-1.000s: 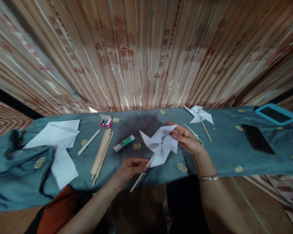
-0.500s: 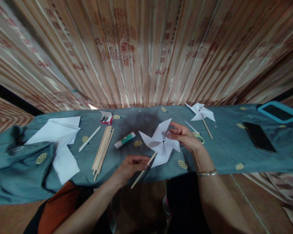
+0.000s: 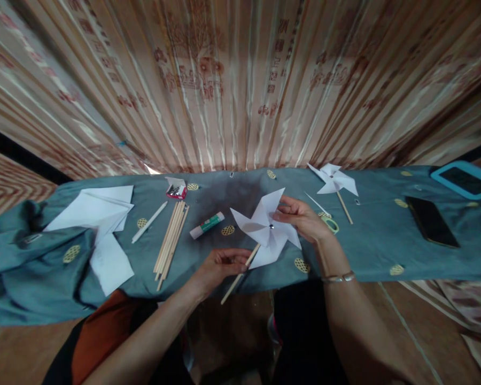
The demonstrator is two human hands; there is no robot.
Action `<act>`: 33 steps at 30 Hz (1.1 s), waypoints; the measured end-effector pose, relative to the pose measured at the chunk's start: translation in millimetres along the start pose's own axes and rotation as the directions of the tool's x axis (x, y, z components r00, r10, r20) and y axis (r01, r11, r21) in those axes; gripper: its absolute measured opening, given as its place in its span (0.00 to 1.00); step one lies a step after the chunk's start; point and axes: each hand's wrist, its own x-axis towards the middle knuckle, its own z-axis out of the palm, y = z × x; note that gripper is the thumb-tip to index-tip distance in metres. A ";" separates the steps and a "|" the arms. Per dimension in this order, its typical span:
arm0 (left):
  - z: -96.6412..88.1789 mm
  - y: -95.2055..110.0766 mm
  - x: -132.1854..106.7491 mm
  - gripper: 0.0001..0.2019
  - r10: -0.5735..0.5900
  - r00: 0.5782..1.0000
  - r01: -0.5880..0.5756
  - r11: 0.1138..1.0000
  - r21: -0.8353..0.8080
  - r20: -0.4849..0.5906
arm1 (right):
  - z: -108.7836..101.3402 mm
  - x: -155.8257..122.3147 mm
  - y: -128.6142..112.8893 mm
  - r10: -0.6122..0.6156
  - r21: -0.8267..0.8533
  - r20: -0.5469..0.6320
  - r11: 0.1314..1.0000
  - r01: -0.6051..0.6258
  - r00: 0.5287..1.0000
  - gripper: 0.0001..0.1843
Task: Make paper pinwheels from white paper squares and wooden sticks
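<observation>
A white paper pinwheel (image 3: 266,232) is held over the front part of the cloth-covered table, a round metal pin at its centre. My left hand (image 3: 222,267) pinches its wooden stick (image 3: 240,277) just below the paper blades. My right hand (image 3: 304,218) is closed on the blades at the right, thumb and fingers at the paper's edge; part of that blade is hidden behind them. To the left lies a glue stick (image 3: 207,225) with a green label. Beyond my right wrist are scissors (image 3: 329,223) with pale green handles, partly covered by the hand.
A second pinwheel (image 3: 332,179) lies at the back right, near a black phone (image 3: 432,222) and a blue-framed tablet (image 3: 465,179). On the left are several wooden sticks (image 3: 171,240), a small box of pins (image 3: 176,190), a white pen (image 3: 149,222) and paper sheets (image 3: 110,262). A curtain (image 3: 240,96) hangs behind.
The view has shifted slightly, so everything sits a little higher and to the right. Both hands keep their hold on the pinwheel, with little other visible change.
</observation>
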 end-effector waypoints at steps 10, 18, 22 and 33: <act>5.8 -3.1 3.2 0.15 -0.038 0.999 0.037 0.999 0.013 0.034 | -0.1 0.7 1.1 -0.049 -0.063 0.055 0.997 0.053 0.997 0.25; 2.1 -1.4 2.0 0.17 -0.032 0.999 0.033 0.999 -0.010 0.030 | -5.9 -0.1 2.6 -0.063 -0.118 -0.016 0.991 0.061 0.998 0.28; -3.3 4.9 3.6 0.18 -0.010 0.998 0.006 0.998 -0.068 -0.056 | -13.2 -1.9 6.3 -0.293 -0.181 -0.304 0.952 0.247 0.907 0.26; -5.0 21.9 6.6 0.14 0.163 0.975 -0.186 0.970 -0.157 -0.150 | 33.2 -18.9 26.0 -0.205 -0.117 -0.217 0.976 0.183 0.954 0.22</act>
